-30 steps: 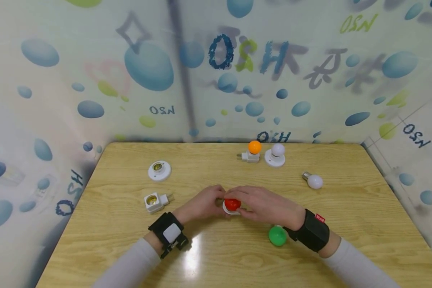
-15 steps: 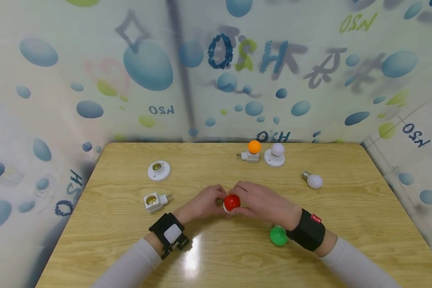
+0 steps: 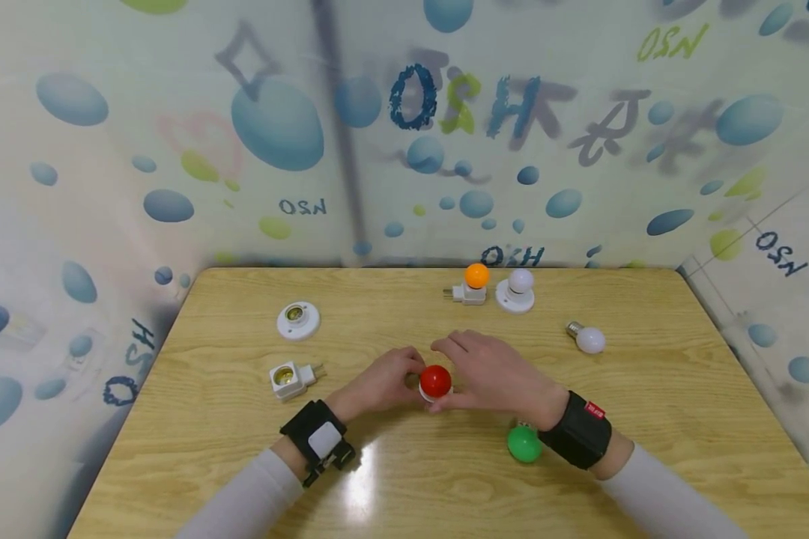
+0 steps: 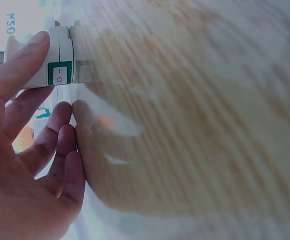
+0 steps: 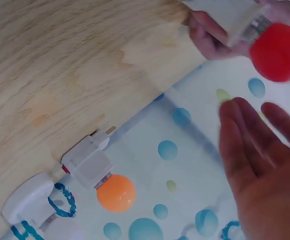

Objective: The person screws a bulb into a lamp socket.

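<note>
A red bulb (image 3: 435,381) stands upright in a white plug socket (image 4: 60,47) with a green-framed switch. My left hand (image 3: 380,380) pinches the socket between thumb and index finger, low at the table; its other fingers touch the wood. On the bulb's right, my right hand (image 3: 502,374) is spread, its fingers lifted away from the glass and its thumb in front. The right wrist view shows a gap between these fingers and the bulb's metal-threaded base. Beside the right wrist lies a green bulb (image 3: 524,444).
An orange bulb (image 3: 476,275) in a plug socket and a white bulb (image 3: 520,281) on a round base stand at the back. A loose white bulb (image 3: 589,340) lies right. On the left sit a bulbless round base (image 3: 299,329) and a bulbless plug socket (image 3: 287,382).
My right hand has let go of the red bulb, its fingers opening out up and to the right, leaving the bulb in full view. The left hand stays on the socket.
</note>
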